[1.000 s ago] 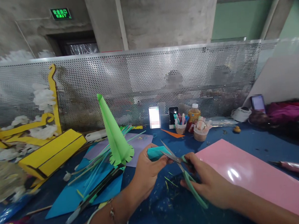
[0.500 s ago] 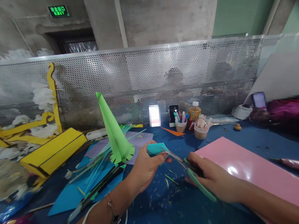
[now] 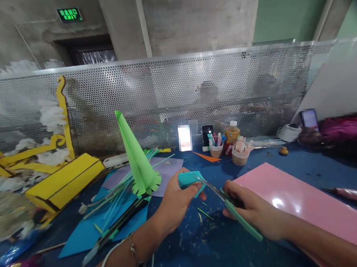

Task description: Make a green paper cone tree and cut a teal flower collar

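Note:
My left hand (image 3: 176, 200) pinches a small folded piece of teal paper (image 3: 190, 180) just above the blue table. My right hand (image 3: 251, 211) grips green-handled scissors (image 3: 228, 207), fingers through the loops. The blades point up and left and meet the teal paper's right edge. Thin green paper slivers (image 3: 203, 214) lie on the table below both hands.
A light green paper cone (image 3: 136, 156) stands left of my hands over teal strips and a blue sheet (image 3: 82, 236). A pink sheet (image 3: 304, 206) lies right. Cups of pens (image 3: 215, 147) and a bottle (image 3: 232, 134) stand behind, before a perforated metal screen. Yellow cardboard shapes (image 3: 63, 181) lie far left.
The scissors' blades have closed into the teal paper, and my right hand has tilted the handles lower and to the right. My left hand has turned the paper slightly.

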{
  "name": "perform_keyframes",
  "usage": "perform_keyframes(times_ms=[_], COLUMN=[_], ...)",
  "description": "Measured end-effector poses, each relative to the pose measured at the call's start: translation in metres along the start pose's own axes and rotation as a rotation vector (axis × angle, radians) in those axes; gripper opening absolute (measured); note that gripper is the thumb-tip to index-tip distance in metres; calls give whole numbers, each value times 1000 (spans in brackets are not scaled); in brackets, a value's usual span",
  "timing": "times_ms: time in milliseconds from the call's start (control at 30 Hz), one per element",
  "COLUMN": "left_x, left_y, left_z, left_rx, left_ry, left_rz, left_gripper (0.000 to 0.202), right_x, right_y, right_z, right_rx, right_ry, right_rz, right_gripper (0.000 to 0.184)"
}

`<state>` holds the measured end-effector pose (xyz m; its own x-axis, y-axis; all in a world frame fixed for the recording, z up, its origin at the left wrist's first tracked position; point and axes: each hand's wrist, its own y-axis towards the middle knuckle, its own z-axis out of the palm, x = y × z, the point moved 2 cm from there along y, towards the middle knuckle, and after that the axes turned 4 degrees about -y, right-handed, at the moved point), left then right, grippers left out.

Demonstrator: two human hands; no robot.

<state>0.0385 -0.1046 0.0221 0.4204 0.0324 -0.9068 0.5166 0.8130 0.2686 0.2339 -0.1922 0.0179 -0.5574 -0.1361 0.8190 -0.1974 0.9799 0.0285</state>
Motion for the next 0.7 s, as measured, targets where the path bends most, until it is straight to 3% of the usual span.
perform_keyframes(times_ms=[200,467,700], left_x=[-1,7,4], left_y=[2,-6,-5], left_z=[4,4,9], left_rx=[-109,-37,-143], left_ry=[-119,60,-53], left_rz=[-7,5,-18], left_gripper=[24,23,24], right_x=[-2,8,12], right_y=[1,-1,-1], right_z=[0,7,15], right_rx=[-6,45,52], right_ry=[55,216,210], right_rz=[9,10,50], right_gripper=[41,48,47])
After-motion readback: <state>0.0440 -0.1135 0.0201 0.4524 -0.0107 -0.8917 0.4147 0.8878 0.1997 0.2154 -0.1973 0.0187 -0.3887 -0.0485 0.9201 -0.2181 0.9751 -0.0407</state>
